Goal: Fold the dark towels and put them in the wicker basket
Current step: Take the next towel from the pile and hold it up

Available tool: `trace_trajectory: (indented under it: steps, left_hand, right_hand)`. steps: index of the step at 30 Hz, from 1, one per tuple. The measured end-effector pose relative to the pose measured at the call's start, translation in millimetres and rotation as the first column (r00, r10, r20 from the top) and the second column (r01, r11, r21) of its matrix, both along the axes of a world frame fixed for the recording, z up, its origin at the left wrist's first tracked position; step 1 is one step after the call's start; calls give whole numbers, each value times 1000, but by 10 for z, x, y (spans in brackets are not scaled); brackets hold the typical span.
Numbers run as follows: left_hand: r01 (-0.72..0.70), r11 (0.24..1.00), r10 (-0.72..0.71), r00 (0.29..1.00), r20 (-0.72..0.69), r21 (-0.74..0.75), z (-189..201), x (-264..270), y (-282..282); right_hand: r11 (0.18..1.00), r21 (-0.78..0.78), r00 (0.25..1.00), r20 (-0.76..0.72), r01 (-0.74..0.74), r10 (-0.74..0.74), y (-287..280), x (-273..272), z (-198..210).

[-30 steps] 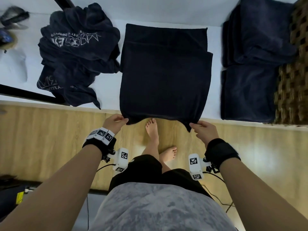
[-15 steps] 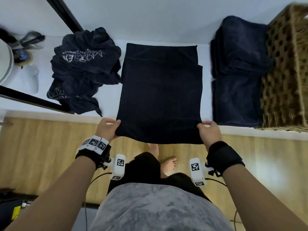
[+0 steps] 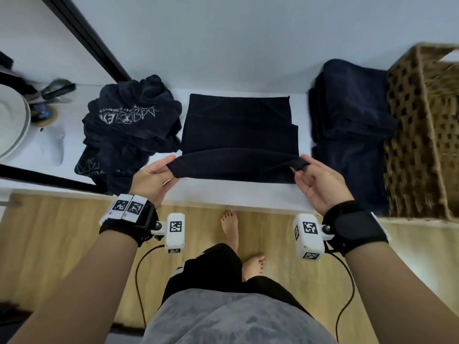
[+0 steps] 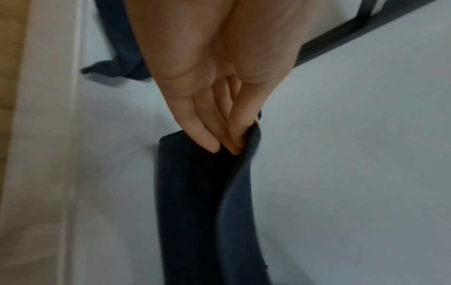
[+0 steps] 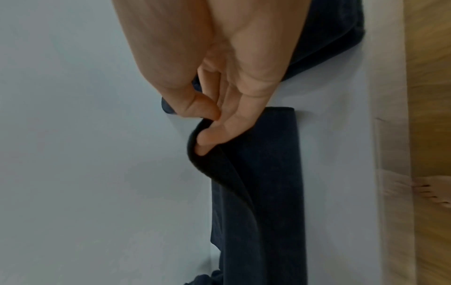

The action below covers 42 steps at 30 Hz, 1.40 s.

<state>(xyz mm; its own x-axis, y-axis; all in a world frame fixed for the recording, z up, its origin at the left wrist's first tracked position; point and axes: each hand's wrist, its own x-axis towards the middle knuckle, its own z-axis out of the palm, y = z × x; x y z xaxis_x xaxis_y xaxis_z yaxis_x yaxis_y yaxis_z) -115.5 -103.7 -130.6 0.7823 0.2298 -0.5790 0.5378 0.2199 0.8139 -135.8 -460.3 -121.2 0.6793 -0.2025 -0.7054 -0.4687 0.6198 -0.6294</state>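
A dark towel (image 3: 238, 135) lies flat in the middle of the white counter (image 3: 236, 194), its near edge lifted and curled back over itself. My left hand (image 3: 159, 172) pinches the towel's near left corner (image 4: 246, 146). My right hand (image 3: 310, 175) pinches the near right corner (image 5: 202, 146). Both hands hover just above the counter's front part. A wicker basket (image 3: 422, 135) stands at the right end. Folded dark towels (image 3: 350, 135) are stacked against the basket's left side. A crumpled heap of dark towels with white lettering (image 3: 129, 132) lies on the left.
A white basin rim (image 3: 15, 130) and small toiletries (image 3: 49, 95) sit at the far left. A black frame bar (image 3: 82, 33) runs diagonally along the wall. Below the counter edge is wood floor (image 3: 62, 244) with my bare feet (image 3: 229, 227).
Both hands have lifted the towel's hanging near edge up from below the counter edge and carried it away from me, over the part lying flat. The view has tilted up.
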Motion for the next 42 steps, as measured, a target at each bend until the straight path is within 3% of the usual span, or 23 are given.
trace_trajectory:
  steps: [7, 11, 13, 16, 20, 23, 26, 29, 31, 34, 42]
  left_hand:
    - [-82, 993, 77, 995, 58, 88, 209, 793, -134]
    - [-35, 964, 16, 997, 73, 263, 183, 1323, -206]
    - [29, 869, -79, 993, 82, 494, 98, 1574, -249]
    - [131, 573, -212, 977, -7, 809, -46, 1887, -306]
    - [142, 455, -256, 966, -24, 879, -219, 2255, -364]
    - [196, 330, -396, 917, -53, 923, -339, 2461, -402]
    - [357, 230, -429, 872, -235, 906, -492, 2616, -436]
    - [537, 193, -401, 807, -433, 821, -605, 2737, -434]
    - [602, 171, -427, 758, -492, 780, -643, 2811, -456]
    - [600, 222, -437, 766, -471, 769, -676, 2890, -490]
    - [602, 350, -431, 784, -448, 717, -749, 2961, -350]
  right_hand:
    - [981, -185, 998, 53, 52, -43, -20, 607, 91]
    - [900, -434, 999, -24, -42, 34, -15, 1080, 88]
    - [784, -606, 991, -94, -135, 98, -21, 1312, 22]
    - [537, -807, 969, -203, -248, 142, -31, 1644, -108]
    - [328, -889, 947, -290, -319, 136, -24, 2034, -313]
    - [270, -874, 915, -384, -405, 126, -42, 2235, -524]
    - [227, -834, 863, -473, -503, 179, -75, 2382, -748]
    - [202, -790, 812, -534, -578, 235, -80, 2454, -899]
    - [193, -778, 796, -546, -598, 264, -59, 2476, -967]
    - [185, -786, 801, -542, -590, 254, -28, 2549, -1021]
    - [268, -815, 857, -479, -515, 189, -52, 2684, -962]
